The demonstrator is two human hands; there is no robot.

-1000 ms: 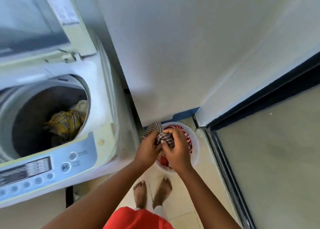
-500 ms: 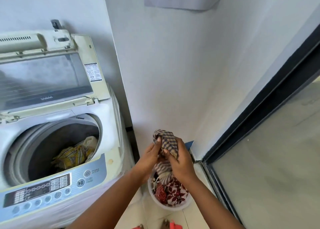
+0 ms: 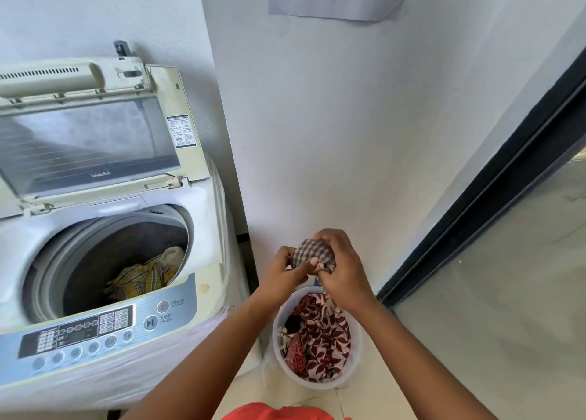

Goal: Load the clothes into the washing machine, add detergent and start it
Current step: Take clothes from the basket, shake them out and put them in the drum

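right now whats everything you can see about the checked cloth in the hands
The checked cloth is a small woven-looking piece in a dark and pale check, bunched into a tight wad. Both hands grip it: the left hand from the left, the right hand over the top and right. It is held in the air before the wall, above the white basket of patterned clothes, touching only the hands.

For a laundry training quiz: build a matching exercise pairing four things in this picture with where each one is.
Things:
1. checked cloth
2. yellow plaid garment
3. floral clothes
4. washer lid

Places or states:
A. in the white tub on the floor
B. raised open
C. bunched between both hands
D. inside the drum

Pairs: 1-C, 2-D, 3-A, 4-B
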